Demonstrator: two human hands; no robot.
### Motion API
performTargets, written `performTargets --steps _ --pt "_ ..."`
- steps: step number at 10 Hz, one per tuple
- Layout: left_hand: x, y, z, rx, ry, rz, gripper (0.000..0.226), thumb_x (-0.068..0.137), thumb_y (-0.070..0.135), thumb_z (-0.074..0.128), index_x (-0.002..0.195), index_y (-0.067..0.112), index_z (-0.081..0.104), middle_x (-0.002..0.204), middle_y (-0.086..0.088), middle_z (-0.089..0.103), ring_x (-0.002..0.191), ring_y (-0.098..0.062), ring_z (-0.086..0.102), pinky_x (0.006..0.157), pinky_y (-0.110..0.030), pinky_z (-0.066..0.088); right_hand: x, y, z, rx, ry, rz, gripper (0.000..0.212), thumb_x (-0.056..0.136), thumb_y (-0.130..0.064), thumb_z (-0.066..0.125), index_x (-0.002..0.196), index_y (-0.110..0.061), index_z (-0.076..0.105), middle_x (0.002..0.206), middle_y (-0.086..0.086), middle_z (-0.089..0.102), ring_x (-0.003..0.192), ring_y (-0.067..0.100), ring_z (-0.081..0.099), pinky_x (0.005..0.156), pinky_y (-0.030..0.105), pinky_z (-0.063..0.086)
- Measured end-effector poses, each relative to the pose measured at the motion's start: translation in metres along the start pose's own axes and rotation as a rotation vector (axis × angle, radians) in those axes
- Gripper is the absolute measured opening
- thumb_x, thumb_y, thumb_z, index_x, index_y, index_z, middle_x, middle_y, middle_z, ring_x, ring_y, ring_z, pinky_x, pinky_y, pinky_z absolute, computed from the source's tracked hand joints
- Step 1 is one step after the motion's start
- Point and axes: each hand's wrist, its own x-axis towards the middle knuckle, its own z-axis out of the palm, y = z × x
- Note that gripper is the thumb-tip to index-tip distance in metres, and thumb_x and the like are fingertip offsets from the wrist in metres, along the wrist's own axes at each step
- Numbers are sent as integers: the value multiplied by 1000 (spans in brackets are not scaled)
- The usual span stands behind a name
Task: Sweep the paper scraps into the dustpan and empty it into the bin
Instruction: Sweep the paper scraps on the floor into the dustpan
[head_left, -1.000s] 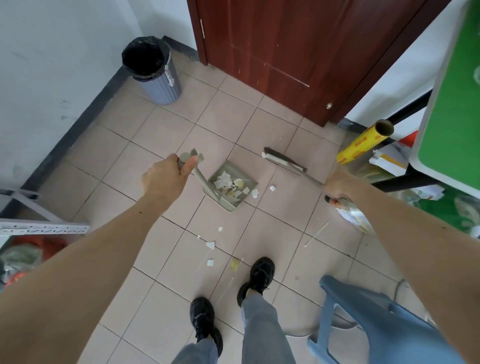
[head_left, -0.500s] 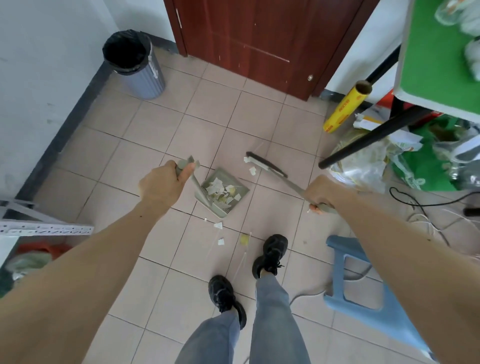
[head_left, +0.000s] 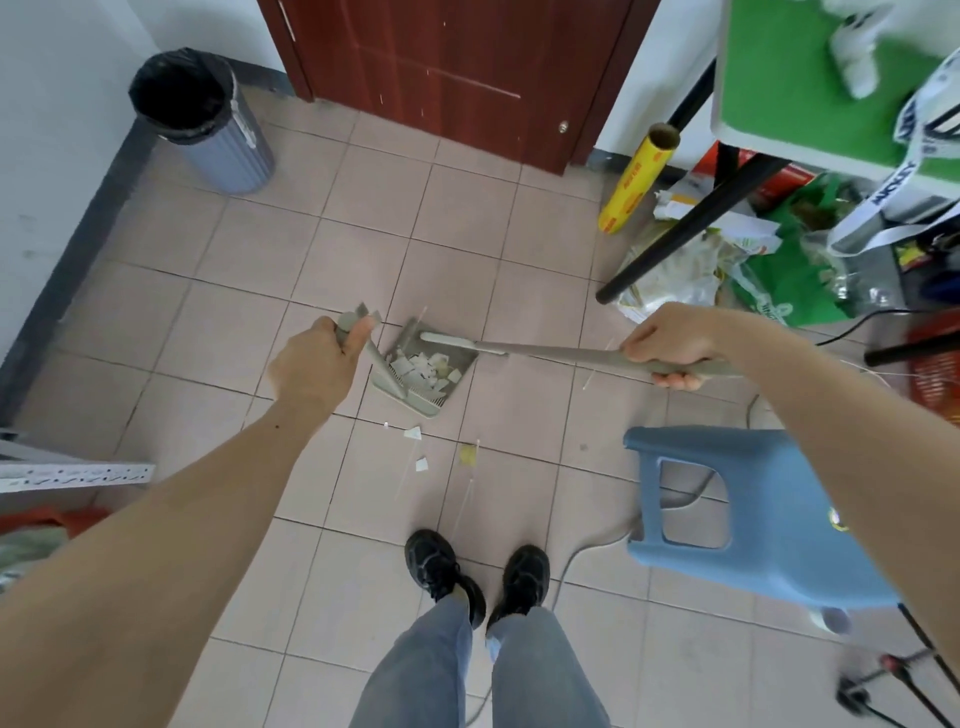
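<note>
My left hand (head_left: 317, 364) grips the top of the grey dustpan's handle. The dustpan (head_left: 462, 364) sits on the tiled floor in front of me and holds several white paper scraps (head_left: 421, 370). My right hand (head_left: 670, 348) is closed around the grey broom stick (head_left: 561, 354); the broom head (head_left: 447, 340) lies across the far edge of the pan. A few loose scraps (head_left: 414, 434) and a yellowish bit (head_left: 469, 456) lie on the floor just on my side of the pan. The grey bin (head_left: 208, 119) with a black liner stands far left by the wall.
A blue plastic stool (head_left: 748, 514) stands close at my right. The green table (head_left: 810, 78), its black leg (head_left: 675, 228), a yellow roll (head_left: 634, 182) and bags crowd the right side. A brown door (head_left: 457, 67) is ahead. Cables run along the floor at right; a metal rail (head_left: 72, 475) lies at left.
The broom head has swung from beyond the pan's right to lie over the pan. My view has shifted back and right; the scraps beyond the pan are gone from the floor.
</note>
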Motion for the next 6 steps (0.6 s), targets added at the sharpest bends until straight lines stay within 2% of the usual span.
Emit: performTargets --steps 1,2,3,4,6 --pt "-9 11 1 4 -10 22 70 90 73 24 87 8 51 74 -10 59 72 -32 57 61 -35 39 0 23 -3 68 33 53 19 101 -10 47 115 -4 60 58 14 52 29 13 43 32 16 38" --pt "-21 23 1 27 -25 56 66 91 71 25 85 10 49 65 -3 51 70 -31 56 60 -34 37 12 49 3 111 65 132 12 101 -10 42 103 -2 50 62 14 50 30 14 43 31 16 37" --pt "-34 35 6 39 -32 72 64 91 71 27 83 11 48 64 -1 48 70 -30 52 61 -34 37 15 73 12 105 113 142 18 99 -5 43 82 -6 48 66 13 51 40 17 50 29 18 38" --pt "-49 49 15 37 -31 100 64 90 72 28 80 11 46 64 -2 49 69 -30 52 61 -34 38 15 103 19 145 236 95 26 93 -3 54 68 -9 49 61 10 54 46 19 51 25 14 37" --pt "-71 78 33 53 -47 150 61 91 70 28 79 12 43 65 -4 50 67 -30 52 60 -33 38 21 159 25 306 293 167 27 94 -2 52 69 -10 47 62 10 51 47 19 49 25 14 38"
